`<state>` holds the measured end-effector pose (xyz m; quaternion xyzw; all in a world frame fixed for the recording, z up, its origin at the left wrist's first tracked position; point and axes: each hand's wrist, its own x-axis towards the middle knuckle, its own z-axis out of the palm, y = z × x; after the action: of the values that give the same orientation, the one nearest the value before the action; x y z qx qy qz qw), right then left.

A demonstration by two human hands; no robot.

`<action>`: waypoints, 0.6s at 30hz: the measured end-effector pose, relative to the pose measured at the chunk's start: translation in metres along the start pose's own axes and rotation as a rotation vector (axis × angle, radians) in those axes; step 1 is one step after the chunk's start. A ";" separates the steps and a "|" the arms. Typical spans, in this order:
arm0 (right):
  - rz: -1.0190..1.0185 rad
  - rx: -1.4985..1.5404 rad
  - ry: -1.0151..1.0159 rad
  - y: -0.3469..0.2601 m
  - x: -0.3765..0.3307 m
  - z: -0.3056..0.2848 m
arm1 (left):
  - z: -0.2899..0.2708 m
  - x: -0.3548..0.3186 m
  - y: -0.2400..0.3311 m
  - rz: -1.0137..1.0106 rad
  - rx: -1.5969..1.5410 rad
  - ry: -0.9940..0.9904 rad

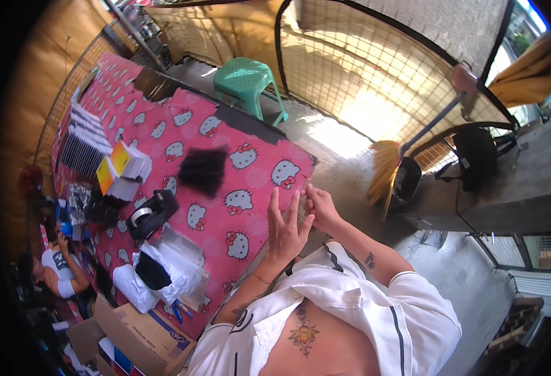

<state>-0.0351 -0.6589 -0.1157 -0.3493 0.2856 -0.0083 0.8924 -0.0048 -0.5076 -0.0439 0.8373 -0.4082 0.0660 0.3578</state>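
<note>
My left hand [283, 233] is over the right edge of the table, its fingers stretched out and slightly apart. Right beside it is my right hand [323, 210], its fingers curled and pinched close to the left fingertips. Whatever the pinch may hold is too small to make out. To the left of both hands, a dark bundle with frayed edges, like hair or fabric [203, 171], lies on the pink cat-patterned table cover [216, 207]. A black tape dispenser [154, 213] with a roll of tape stands farther left.
White plastic pouches [132, 287] with a black piece on top lie near blue pens [179, 311] and an open cardboard box [138, 335]. Stacked booklets [84, 147] stand far left. Beyond are a green stool [244, 81], broom [385, 169] and black bag [476, 156]. Another person [62, 269] sits at lower left.
</note>
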 end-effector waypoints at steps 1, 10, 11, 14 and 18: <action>-0.025 0.040 0.190 -0.019 0.001 -0.030 | 0.009 0.011 0.012 0.002 -0.021 -0.038; -0.289 -0.486 1.142 -0.148 0.013 -0.441 | 0.116 0.073 0.036 -0.297 -0.073 -0.046; -0.322 -0.499 1.123 -0.162 0.006 -0.479 | 0.122 0.084 0.034 -0.330 -0.062 -0.014; -0.160 -0.776 1.166 -0.183 0.055 -0.444 | 0.119 0.087 0.022 -0.413 0.031 0.124; -0.088 -0.995 0.610 -0.170 0.122 -0.398 | 0.117 0.101 0.008 -0.564 0.128 0.279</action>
<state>-0.1065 -1.0605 -0.3065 -0.7198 0.4843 -0.0106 0.4972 0.0340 -0.6520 -0.0850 0.9212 -0.1020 0.1038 0.3610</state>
